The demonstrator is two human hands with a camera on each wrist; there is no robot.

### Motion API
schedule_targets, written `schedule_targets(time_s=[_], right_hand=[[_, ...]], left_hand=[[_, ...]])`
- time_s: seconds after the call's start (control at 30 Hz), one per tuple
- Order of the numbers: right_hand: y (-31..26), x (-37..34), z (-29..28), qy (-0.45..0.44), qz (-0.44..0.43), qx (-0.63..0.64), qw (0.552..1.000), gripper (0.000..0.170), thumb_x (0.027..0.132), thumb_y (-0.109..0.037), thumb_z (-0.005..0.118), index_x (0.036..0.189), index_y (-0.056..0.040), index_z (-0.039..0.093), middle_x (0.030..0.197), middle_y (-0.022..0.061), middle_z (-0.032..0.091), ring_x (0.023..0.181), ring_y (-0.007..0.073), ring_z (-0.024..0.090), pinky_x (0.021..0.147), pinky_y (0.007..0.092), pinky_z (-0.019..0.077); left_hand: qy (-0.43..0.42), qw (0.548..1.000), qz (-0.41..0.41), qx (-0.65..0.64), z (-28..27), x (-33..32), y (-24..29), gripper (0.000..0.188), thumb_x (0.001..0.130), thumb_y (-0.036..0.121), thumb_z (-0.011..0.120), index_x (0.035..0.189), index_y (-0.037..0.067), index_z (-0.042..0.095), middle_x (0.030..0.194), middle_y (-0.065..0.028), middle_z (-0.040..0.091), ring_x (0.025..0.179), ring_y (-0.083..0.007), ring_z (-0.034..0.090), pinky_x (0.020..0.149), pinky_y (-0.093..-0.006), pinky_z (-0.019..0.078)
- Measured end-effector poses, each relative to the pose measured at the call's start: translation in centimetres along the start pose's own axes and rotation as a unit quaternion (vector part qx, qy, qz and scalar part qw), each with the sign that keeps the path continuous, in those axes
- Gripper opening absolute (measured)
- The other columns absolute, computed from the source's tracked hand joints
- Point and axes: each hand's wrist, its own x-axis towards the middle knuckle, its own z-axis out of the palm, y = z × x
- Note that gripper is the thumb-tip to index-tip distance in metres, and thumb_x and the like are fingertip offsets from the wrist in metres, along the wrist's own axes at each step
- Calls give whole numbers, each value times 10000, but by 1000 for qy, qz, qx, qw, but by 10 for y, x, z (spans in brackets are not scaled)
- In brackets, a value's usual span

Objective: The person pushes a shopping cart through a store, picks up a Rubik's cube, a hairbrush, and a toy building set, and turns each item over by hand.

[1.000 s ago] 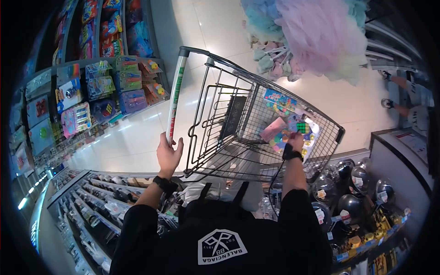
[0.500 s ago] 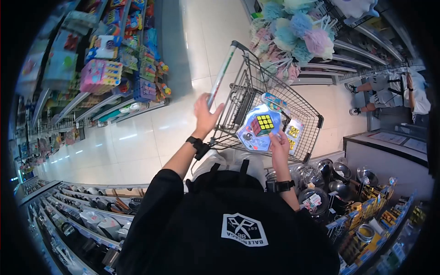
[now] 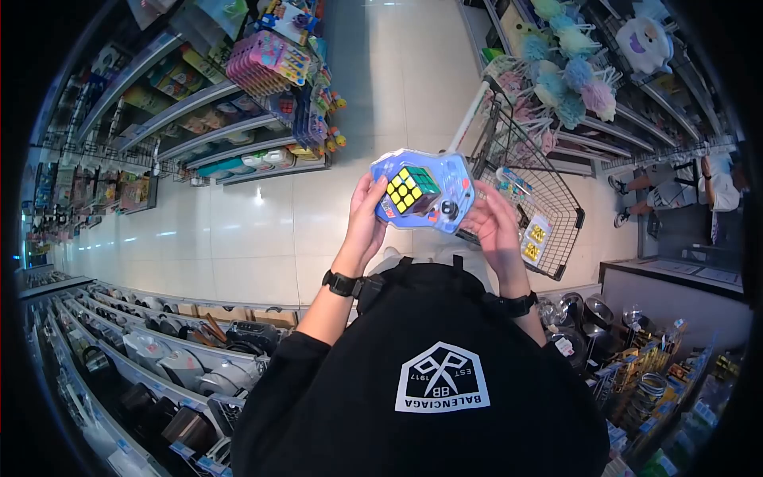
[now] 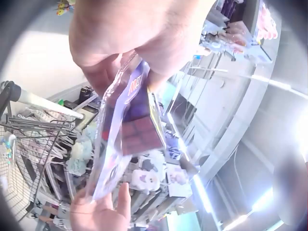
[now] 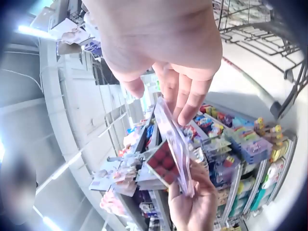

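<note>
A puzzle cube [image 3: 404, 191] with yellow and green faces sits in a clear blister on a blue card pack [image 3: 449, 171], held up before the chest. My left hand [image 3: 364, 219] pinches the pack's left edge, thumb on the front and fingers behind. The pack [image 4: 103, 175] appears nearly edge-on in the left wrist view. At its opposite edge is my right hand [image 3: 497, 230]; in the right wrist view this hand [image 5: 166, 43] has fairly straight fingers along the pack's back, with the thumb standing apart from it.
Beyond my right hand stands a wire shopping cart [image 3: 574, 213] holding a pack of yellow pieces [image 3: 536, 234]. Toy shelves [image 3: 270, 60] line the far left, pastel bath puffs [image 3: 568, 103] hang far right, and kitchenware shelves [image 3: 167, 350] run close by. Another person [image 3: 664, 191] stands at right.
The right hand has lifted the cube pack out of the cart toward the chest. My left hand has left the cart handle and taken the pack's edge; the right hand's grip has loosened.
</note>
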Motion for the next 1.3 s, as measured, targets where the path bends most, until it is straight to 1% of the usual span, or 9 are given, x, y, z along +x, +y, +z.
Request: schedule_targets(time_s=[0.17,0.27,0.43,0.57,0.73,1.03,1.13,1.23,1.3], right_hand=[[8,0,53,-36,-40,-15,998,379,1043,-89,550,1396,40,499,1192,138,698,1029,177,707,868,333,606],[-1,8,67,21,-79,-12,997,358,1019,-75,603,1353,41,544,1173,127,708,1017,148,700,882,294,589],[-11,9,86,4,-64,-29,998,353,999,-80,650,1322,39,568,1135,118,707,1006,122,679,866,257,560],[-19,9,101,0,-68,-17,998,448,1027,-117,609,1429,32,479,1178,133,685,1014,139,679,878,277,563],[-7,3,107,-62,-11,-15,998,646,976,-180,680,1508,19,372,1405,123,555,1281,182,552,1106,325,419],[-11,12,86,-117,47,41,991,616,922,-132,737,1447,26,455,1324,125,619,1181,165,618,1027,318,494],[-17,14,82,-120,59,36,990,607,894,-94,764,1416,40,485,1324,131,617,1171,162,624,1013,325,506],[-23,15,82,-126,-21,-64,990,577,838,-41,798,1360,2,555,1304,114,635,1161,172,635,995,341,518],[-27,16,85,-81,-270,-324,903,550,799,-10,806,1311,-56,610,1278,112,656,1127,221,654,981,346,523]], left_hand=[[-12,999,39,-37,-3,-42,18,328,1021,170,623,1301,34,519,1222,-66,650,1080,-144,657,992,-318,510],[-134,974,40,179,-28,-57,27,154,957,39,693,1076,33,595,1043,-19,697,949,-59,630,843,-232,495],[-198,954,-45,221,-29,-74,25,209,955,50,704,1138,13,611,985,12,685,854,-29,620,762,-203,499],[-178,965,-25,192,-28,-77,22,176,955,61,710,1089,19,603,995,-19,711,875,-55,655,768,-216,526],[-65,981,71,169,-14,-78,20,150,942,34,721,1014,32,589,1019,-92,743,900,-88,694,817,-235,551],[-48,962,71,260,-5,-75,22,118,996,133,677,981,38,609,920,-53,724,808,-90,656,804,-258,529],[-11,952,100,288,8,-71,18,252,1018,198,647,1168,-1,604,1054,-66,700,897,-112,642,820,-285,522],[59,917,179,350,34,-70,15,414,1015,220,644,1337,-19,543,1245,-101,633,1075,-147,612,883,-312,525],[87,883,230,400,41,-70,12,496,1013,233,644,1413,-22,499,1341,-115,585,1171,-168,583,920,-328,523]])
